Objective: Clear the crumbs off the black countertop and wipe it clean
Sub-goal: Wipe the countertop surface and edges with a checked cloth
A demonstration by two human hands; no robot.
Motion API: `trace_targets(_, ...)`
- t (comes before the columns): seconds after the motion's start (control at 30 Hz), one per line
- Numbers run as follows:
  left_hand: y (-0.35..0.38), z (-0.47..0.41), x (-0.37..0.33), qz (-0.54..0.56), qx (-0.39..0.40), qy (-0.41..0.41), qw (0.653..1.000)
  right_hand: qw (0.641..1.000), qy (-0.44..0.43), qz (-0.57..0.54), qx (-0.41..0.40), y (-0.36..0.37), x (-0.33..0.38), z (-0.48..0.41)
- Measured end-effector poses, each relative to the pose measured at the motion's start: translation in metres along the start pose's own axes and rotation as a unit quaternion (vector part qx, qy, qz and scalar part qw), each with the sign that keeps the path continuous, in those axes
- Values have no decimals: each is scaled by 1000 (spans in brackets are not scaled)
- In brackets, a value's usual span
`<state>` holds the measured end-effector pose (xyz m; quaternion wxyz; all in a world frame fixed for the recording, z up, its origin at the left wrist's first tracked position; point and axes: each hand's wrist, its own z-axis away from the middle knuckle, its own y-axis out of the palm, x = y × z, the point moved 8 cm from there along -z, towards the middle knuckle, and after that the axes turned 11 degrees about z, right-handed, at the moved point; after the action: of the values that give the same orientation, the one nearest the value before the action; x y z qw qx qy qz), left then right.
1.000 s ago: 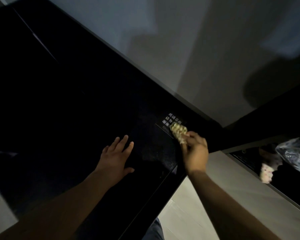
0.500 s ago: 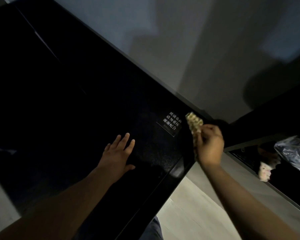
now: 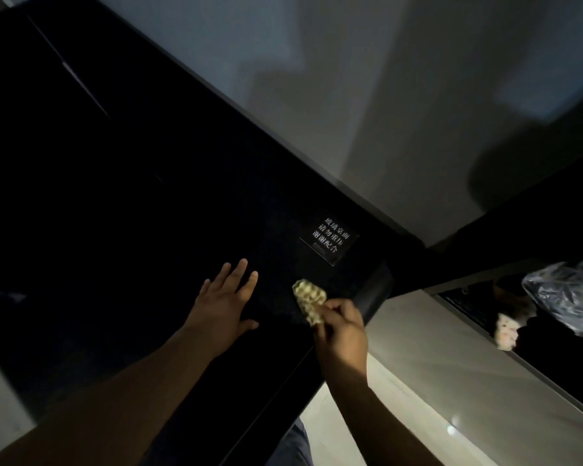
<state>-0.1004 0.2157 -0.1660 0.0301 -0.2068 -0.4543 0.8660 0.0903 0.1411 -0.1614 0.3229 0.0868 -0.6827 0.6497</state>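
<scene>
The black glass countertop fills the left and middle of the head view, very dark, with faint specks near its right end. My left hand lies flat on it, fingers straight and spread. My right hand pinches a pale patterned cloth and holds it against the surface, just right of my left hand and below a small label with white characters. Crumbs cannot be made out clearly in the dim light.
The countertop's right end drops off to pale floor. A grey wall runs behind. At the far right a clear plastic bag and a pale object sit on another dark surface.
My right hand has swept the cloth from the label to the counter's right edge, then back down and left toward my left hand. My left hand stays flat in place.
</scene>
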Motion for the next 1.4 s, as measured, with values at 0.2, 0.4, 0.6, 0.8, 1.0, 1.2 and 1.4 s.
trace_targets(0.2, 0, 2, 0, 25, -7, 7, 1000, 995, 29, -46, -79, -50, -15, -42)
trace_targets(0.4, -5, 4, 2, 72, -6, 25, 997, 997, 45, 14, -56, -24, -28, -15)
trace_targets(0.6, 2, 50, 30, 32, -17, 72, 997, 998, 25, -54, -13, 24, 11, 64)
trace_targets(0.8, 20, 98, 67, 26, -6, 47, 999, 992, 44, -119, -20, 9, 31, 65)
trace_targets(1.0, 27, 127, 92, 37, -20, 31, 999, 995, 80, 1, -62, 2, 8, 49)
trace_targets(1.2, 28, 151, 108, 48, -27, 49, 997, 1000, 11, 5, -29, 41, 54, 123)
trace_targets(1.4, 30, 165, 131, 40, -13, 32, 999, 996, 43, -73, 25, 49, 72, 147)
